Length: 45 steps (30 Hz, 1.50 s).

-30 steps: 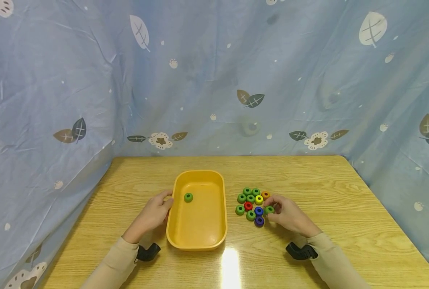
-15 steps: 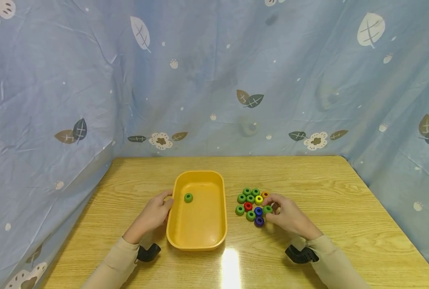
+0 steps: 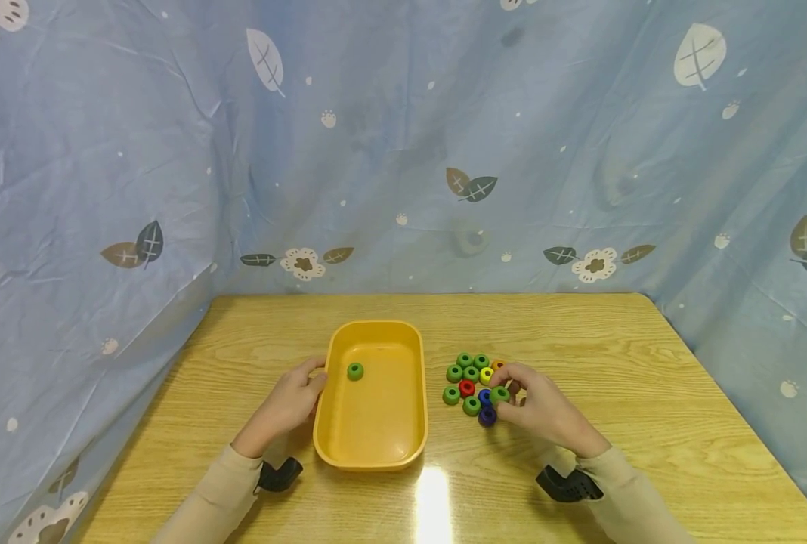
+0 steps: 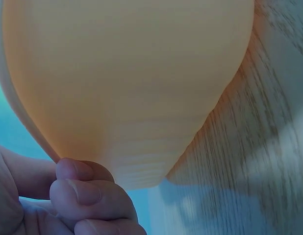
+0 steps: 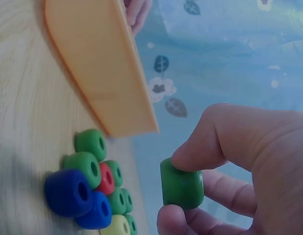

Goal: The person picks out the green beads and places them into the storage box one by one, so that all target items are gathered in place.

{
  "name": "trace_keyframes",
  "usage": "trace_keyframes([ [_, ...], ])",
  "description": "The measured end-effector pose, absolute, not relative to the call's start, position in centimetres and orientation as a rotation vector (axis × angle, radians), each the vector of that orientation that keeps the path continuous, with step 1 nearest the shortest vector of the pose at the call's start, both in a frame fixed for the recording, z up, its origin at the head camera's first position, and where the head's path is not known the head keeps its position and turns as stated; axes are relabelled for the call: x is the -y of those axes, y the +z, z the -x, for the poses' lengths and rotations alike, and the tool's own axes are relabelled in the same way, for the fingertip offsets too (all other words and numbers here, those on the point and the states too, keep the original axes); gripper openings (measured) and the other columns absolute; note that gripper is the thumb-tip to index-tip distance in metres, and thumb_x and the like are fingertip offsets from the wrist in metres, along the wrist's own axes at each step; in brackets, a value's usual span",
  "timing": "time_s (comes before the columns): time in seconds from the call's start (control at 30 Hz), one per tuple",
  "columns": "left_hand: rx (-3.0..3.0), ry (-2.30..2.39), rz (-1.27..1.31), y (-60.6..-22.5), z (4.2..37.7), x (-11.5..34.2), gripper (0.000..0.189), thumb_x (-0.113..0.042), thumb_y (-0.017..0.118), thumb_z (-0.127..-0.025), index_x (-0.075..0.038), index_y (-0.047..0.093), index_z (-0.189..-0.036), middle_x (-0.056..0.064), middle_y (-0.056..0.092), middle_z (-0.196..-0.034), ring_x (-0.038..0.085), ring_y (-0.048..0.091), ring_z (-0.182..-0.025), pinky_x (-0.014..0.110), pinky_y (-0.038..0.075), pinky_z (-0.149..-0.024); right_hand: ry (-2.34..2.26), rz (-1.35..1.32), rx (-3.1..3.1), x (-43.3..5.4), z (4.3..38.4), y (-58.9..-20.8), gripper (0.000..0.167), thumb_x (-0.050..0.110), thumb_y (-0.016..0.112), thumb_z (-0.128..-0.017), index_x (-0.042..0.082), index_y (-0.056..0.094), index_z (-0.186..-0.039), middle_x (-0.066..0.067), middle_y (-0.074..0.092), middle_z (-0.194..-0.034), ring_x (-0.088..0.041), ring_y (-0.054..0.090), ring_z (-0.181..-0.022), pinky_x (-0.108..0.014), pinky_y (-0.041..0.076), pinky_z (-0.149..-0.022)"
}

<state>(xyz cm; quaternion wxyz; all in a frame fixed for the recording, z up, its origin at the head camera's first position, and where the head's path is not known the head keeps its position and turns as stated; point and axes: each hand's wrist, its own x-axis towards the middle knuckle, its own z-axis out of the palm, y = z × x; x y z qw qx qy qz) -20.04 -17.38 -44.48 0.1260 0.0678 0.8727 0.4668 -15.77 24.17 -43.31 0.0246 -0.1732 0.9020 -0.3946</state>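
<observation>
My right hand (image 3: 545, 404) pinches a green bead (image 5: 182, 186) between thumb and fingers, held up off the table at the right side of a bead group. In that group are several green beads (image 3: 454, 373), a red bead (image 3: 467, 387), a yellow bead (image 3: 486, 375), a blue bead (image 5: 95, 211), a dark blue bead (image 3: 487, 416) and an orange bead (image 3: 498, 366), which the fingers partly cover. My left hand (image 3: 286, 406) grips the left rim of a yellow tray (image 3: 376, 431); the curled fingers (image 4: 88, 193) show at its edge. One green bead (image 3: 355, 371) lies inside the tray.
The wooden table (image 3: 553, 325) carries the tray at its middle, left of the beads. A blue patterned curtain (image 3: 403, 151) hangs behind the table and along both sides. Each wrist wears a black device (image 3: 570, 483).
My right hand has lifted the green bead off the table and shifted it slightly left, over the edge of the blue bead. The left hand and the tray have stayed in place.
</observation>
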Motion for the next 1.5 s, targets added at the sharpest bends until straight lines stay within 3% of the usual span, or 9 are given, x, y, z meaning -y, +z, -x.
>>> trace_keyframes([
  [0.4, -2.549, 1.353, -0.2, -44.5, 20.0, 17.2, 0.045, -0.023, 0.04, -0.114, -0.007, 0.043, -0.157, 0.009, 0.067, -0.08, 0.022, 0.061, -0.061, 0.034, 0.05, -0.053, -1.265, 0.622, -2.807, -22.6, 15.3, -42.2, 0.026, 0.0, 0.069, -0.09, 0.013, 0.068, -0.112, -0.001, 0.066, -0.109, -0.018, 0.056, -0.087, -0.025, 0.047, -0.063],
  [0.6, -2.564, 1.327, -0.204, -44.4, 20.0, 17.1, 0.048, -0.023, 0.038, -0.114, -0.004, 0.039, -0.158, 0.007, 0.062, -0.068, 0.02, 0.056, -0.053, 0.032, 0.047, -0.05, -1.3, 0.746, -2.799, -20.5, 16.1, -41.7, 0.028, 0.0, 0.069, -0.09, 0.02, 0.068, -0.11, 0.002, 0.065, -0.106, -0.023, 0.056, -0.085, -0.024, 0.046, -0.059],
  [0.77, -2.56, 1.327, -0.2, -44.5, 19.9, 17.0, 0.048, -0.023, 0.038, -0.114, -0.006, 0.039, -0.159, 0.006, 0.058, -0.062, 0.016, 0.047, -0.046, 0.03, 0.043, -0.045, -1.303, 0.773, -2.758, -18.6, 17.0, -41.1, 0.022, 0.006, 0.07, -0.093, 0.019, 0.069, -0.111, 0.002, 0.064, -0.105, -0.025, 0.056, -0.083, -0.025, 0.046, -0.063],
  [0.97, -2.555, 1.339, -0.195, -44.6, 19.9, 16.9, 0.046, -0.023, 0.039, -0.114, -0.006, 0.041, -0.157, 0.007, 0.057, -0.061, 0.015, 0.047, -0.045, 0.03, 0.042, -0.045, -1.282, 0.832, -2.72, -16.2, 18.2, -40.6, 0.021, 0.007, 0.071, -0.094, 0.015, 0.068, -0.113, 0.001, 0.065, -0.106, -0.025, 0.059, -0.083, -0.026, 0.05, -0.069],
  [1.23, -2.558, 1.342, -0.191, -44.6, 19.9, 17.0, 0.046, -0.023, 0.039, -0.114, -0.007, 0.042, -0.157, 0.006, 0.057, -0.062, 0.016, 0.048, -0.046, 0.03, 0.042, -0.045, -1.122, 0.925, -2.717, -12.6, 20.1, -39.8, 0.018, 0.008, 0.071, -0.094, 0.01, 0.068, -0.111, -0.001, 0.067, -0.108, -0.013, 0.061, -0.084, -0.026, 0.053, -0.074],
  [1.5, -2.56, 1.345, -0.183, -44.7, 19.7, 16.8, 0.045, -0.023, 0.04, -0.114, -0.007, 0.043, -0.156, 0.006, 0.057, -0.063, 0.016, 0.048, -0.047, 0.031, 0.043, -0.045, -1.033, 0.882, -2.693, -9.3, 22.7, -40.0, 0.015, 0.008, 0.073, -0.092, 0.01, 0.069, -0.107, -0.002, 0.067, -0.1, -0.012, 0.061, -0.079, -0.029, 0.053, -0.075],
])
